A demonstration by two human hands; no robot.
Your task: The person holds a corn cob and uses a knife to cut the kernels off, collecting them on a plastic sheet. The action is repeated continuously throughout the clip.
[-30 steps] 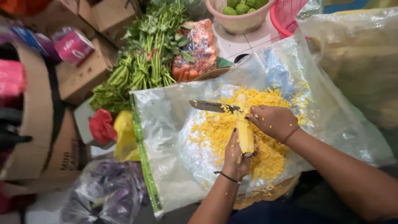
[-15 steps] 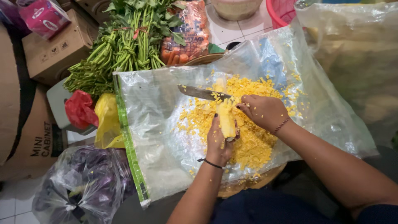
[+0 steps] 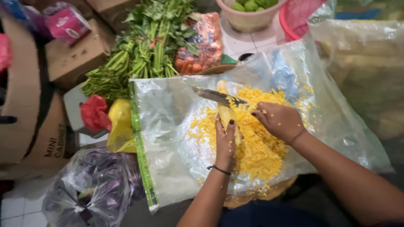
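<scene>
Spread mid-frame, clear plastic [image 3: 168,122] bears kernels [image 3: 256,147]; a cob [image 3: 227,115] is gripped by the left hand [image 3: 226,143], a knife [image 3: 216,97] by the right hand [image 3: 280,121], mid-stripping, so a downward slice seems called for.

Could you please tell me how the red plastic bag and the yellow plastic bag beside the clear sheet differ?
The crumpled red plastic bag is smaller and lies farther from the clear plastic sheet; the yellow plastic bag is larger, longer and touches the sheet's green edge. The red one sits higher in the view, the yellow one lower. Both are crumpled, opaque and touching each other.
</scene>
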